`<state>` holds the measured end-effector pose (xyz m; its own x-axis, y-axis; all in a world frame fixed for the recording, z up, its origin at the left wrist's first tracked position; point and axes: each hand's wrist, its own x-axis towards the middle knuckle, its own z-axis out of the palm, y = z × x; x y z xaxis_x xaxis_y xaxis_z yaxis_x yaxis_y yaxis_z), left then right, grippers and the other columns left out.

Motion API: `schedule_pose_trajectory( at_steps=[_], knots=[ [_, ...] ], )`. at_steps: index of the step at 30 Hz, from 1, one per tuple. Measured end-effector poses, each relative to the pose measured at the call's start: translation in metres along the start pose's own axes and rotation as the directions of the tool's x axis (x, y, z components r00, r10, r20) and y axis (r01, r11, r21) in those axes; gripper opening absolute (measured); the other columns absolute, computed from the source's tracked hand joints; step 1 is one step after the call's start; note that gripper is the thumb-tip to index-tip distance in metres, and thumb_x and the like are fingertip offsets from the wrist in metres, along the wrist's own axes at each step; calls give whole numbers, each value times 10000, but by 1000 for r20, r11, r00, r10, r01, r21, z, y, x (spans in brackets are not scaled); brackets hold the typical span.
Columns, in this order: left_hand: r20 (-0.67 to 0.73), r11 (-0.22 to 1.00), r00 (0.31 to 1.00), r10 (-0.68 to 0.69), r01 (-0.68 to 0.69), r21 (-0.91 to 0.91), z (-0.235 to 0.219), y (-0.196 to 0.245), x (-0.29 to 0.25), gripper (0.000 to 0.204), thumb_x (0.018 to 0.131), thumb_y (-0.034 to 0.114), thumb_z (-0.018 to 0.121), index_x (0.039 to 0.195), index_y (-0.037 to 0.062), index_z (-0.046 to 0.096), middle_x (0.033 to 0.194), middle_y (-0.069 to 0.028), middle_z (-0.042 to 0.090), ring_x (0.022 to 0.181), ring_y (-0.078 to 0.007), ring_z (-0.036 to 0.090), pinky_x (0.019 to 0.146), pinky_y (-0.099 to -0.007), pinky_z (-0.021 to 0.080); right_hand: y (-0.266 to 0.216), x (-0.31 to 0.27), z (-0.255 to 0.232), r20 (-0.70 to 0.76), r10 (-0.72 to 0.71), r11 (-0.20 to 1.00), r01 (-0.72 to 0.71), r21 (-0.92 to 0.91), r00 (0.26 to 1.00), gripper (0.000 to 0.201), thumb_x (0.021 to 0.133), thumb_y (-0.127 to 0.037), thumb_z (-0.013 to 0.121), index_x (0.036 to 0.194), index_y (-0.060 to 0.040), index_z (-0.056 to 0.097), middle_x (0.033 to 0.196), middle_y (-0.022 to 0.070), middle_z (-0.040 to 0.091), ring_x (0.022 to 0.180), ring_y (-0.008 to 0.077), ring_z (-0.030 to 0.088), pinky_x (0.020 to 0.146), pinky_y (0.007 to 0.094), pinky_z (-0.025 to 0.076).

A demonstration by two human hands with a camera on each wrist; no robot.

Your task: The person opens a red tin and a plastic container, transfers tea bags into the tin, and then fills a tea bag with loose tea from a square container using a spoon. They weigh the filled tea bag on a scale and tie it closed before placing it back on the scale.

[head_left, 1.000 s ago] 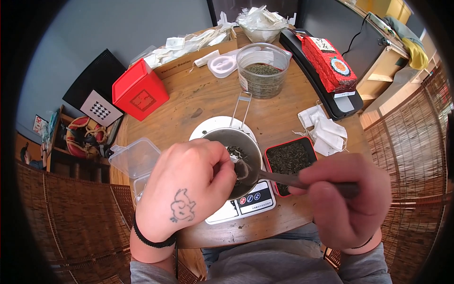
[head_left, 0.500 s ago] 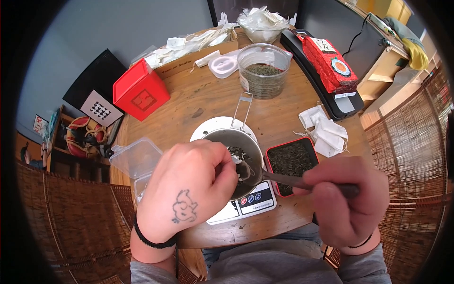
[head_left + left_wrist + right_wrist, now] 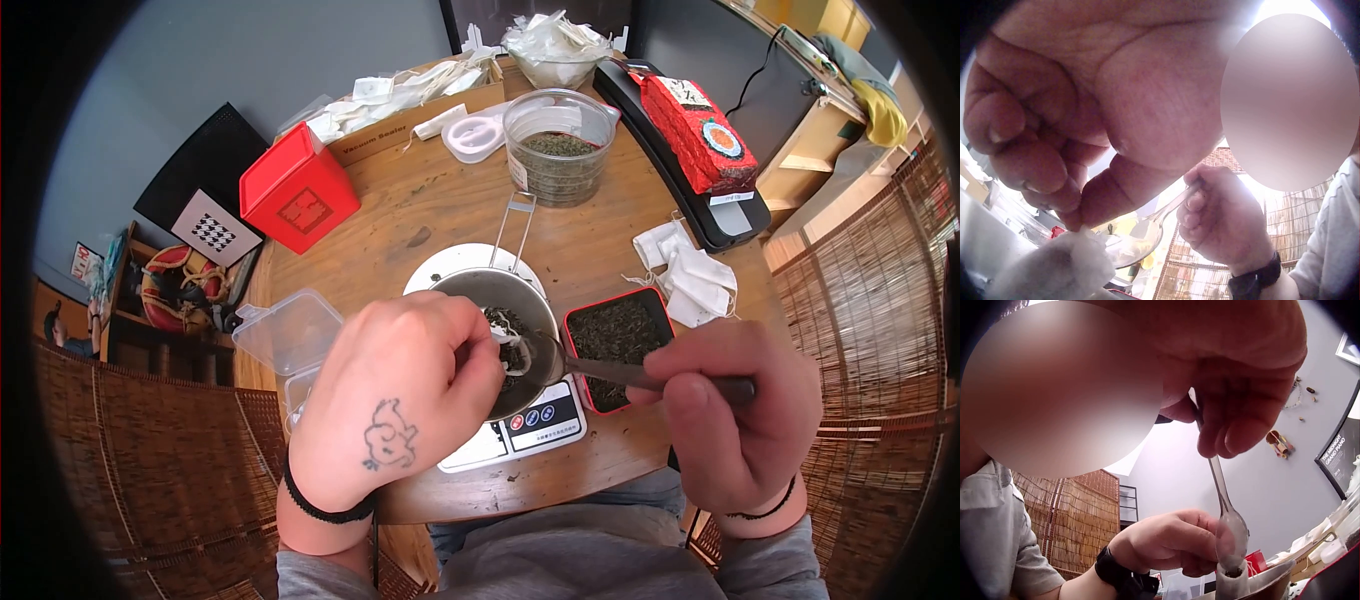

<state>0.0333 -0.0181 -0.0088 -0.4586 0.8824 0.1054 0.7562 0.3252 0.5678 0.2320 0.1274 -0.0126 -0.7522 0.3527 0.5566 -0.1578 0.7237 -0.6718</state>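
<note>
My left hand (image 3: 395, 395) is over a metal pot (image 3: 462, 284) that stands on a white kitchen scale (image 3: 470, 457). Its thumb and fingers pinch a small white tea bag (image 3: 1054, 269); dark bits show at the bag's open mouth in the right wrist view. A metal spoon (image 3: 610, 374) is gripped by its handle in my right hand (image 3: 745, 415), its bowl over the pot beside the bag. Dark leaves (image 3: 490, 318) lie inside the pot, partly hidden by the left hand. To the pot's right stands a red-rimmed tin (image 3: 622, 335) of dark leaves.
Flat white bags (image 3: 700, 285) lie right of the tin. Behind stand a clear tub (image 3: 560, 185) of leaves, a red box (image 3: 300, 190) and a carton (image 3: 400, 130) of white bags. A red packet (image 3: 700, 135) rests on a black appliance (image 3: 735, 225). A clear lidded box (image 3: 290, 335) sits left.
The spoon's bowl has drawn back slightly to the right from the bag's mouth, the right hand shifting with it. My left hand has stayed nearly still with the tea bag.
</note>
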Motion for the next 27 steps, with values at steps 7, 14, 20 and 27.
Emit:
schedule_pose_trajectory(
  at_steps=[7, 14, 20, 27],
  knots=[
    [-14, 1000, 1000, -5, 4, -14, -3, -2, 0, 111, 842, 90, 711, 807, -15, 718, 757, -189, 691, 696, -376, 690, 648, -419, 530, 13, -20, -18, -320, 364, 896, -235, 377, 875, 230, 1062, -173, 627, 1086, 54, 655, 910, 96, 694, 758, 152, 703, 701, 264, 564],
    [14, 999, 999, -36, 36, -25, -12, -3, 2, 139, 853, 123, 697, 831, -10, 732, 771, -196, 691, 706, -377, 693, 646, -426, 529, 58, -63, -25, -114, 690, 674, -577, 461, 715, 99, 1073, -68, 626, 1142, -19, 677, 865, 19, 706, 740, 80, 681, 649, 224, 512],
    [43, 991, 994, -102, 105, -81, -21, -13, 7, 169, 849, 164, 663, 862, 22, 755, 721, -199, 690, 668, -379, 695, 628, -431, 528, 63, -75, -40, -95, 753, 652, -722, 230, 651, 266, 1027, -99, 707, 1280, -24, 677, 690, -67, 574, 603, 23, 498, 568, 224, 387],
    [43, 985, 991, -126, 130, -116, -24, -11, 10, 184, 844, 133, 632, 818, -13, 740, 760, -246, 689, 736, -434, 696, 703, -479, 554, 27, -78, -64, -341, 574, 783, -621, -39, 745, 361, 979, -86, 754, 1325, -9, 690, 624, -52, 497, 589, 30, 446, 551, 252, 374]
  ],
)
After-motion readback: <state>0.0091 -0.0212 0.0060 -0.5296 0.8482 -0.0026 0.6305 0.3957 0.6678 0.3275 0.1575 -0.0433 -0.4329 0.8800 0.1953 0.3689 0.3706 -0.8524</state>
